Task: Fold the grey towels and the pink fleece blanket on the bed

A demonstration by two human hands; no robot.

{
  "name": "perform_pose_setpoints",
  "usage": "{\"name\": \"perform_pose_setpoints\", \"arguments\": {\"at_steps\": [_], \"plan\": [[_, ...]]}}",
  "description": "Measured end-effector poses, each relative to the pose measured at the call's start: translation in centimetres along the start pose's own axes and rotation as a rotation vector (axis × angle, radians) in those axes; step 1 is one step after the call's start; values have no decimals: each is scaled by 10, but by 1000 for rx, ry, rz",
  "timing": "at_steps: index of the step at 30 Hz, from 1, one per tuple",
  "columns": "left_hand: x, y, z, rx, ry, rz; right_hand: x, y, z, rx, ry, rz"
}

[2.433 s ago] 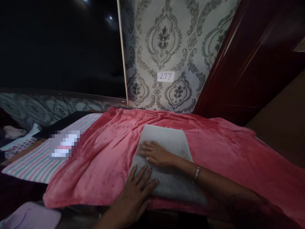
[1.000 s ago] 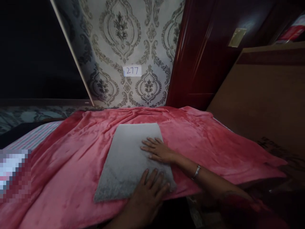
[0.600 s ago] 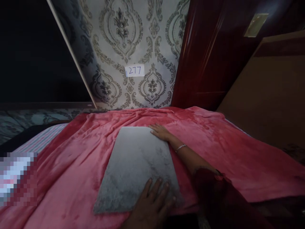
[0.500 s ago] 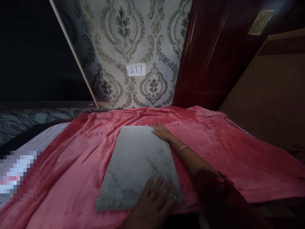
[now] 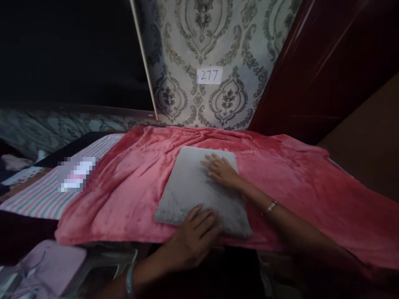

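A folded grey cloth [image 5: 193,187] lies flat on a pink fleece blanket [image 5: 137,182] spread over a table. My left hand [image 5: 195,236] rests palm down on the cloth's near edge, fingers apart. My right hand [image 5: 221,171] lies flat on the cloth's far right part, fingers spread. A bangle sits on each wrist. Neither hand grips anything.
A patterned wall carries a paper label reading 277 [image 5: 209,75]. A dark red wooden door [image 5: 324,66] stands at the right. A striped cloth [image 5: 46,195] lies left of the blanket, and a pale pink cloth [image 5: 50,265] sits at the bottom left.
My right hand slid back from the cloth's far right corner onto its surface. My left hand stays on the near edge. The view turned left.
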State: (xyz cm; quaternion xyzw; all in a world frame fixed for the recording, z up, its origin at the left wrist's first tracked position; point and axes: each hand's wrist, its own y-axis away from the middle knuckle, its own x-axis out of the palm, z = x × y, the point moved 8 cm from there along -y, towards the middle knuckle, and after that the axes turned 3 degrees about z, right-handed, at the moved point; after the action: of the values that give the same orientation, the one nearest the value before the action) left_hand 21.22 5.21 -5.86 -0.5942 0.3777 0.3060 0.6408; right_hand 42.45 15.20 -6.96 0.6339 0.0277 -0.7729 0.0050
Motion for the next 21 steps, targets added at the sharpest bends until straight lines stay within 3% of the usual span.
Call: {"name": "perform_pose_setpoints", "arguments": {"at_steps": [3,6,10,13,15,21], "plan": [[-25,36,18,-132,-55,-188,17,26,79,-245,-82,129],[-32,68,28,-229,-130,-227,26,41,141,-423,-178,214],[-30,92,34,-291,-176,-285,40,39,181,-522,-241,286],[-22,99,37,-312,-176,-302,51,28,179,-524,-200,293],[-16,101,38,-325,-178,-288,52,16,163,-499,-142,275],[-19,100,38,-328,-160,-271,29,-26,85,-118,66,179]]}}
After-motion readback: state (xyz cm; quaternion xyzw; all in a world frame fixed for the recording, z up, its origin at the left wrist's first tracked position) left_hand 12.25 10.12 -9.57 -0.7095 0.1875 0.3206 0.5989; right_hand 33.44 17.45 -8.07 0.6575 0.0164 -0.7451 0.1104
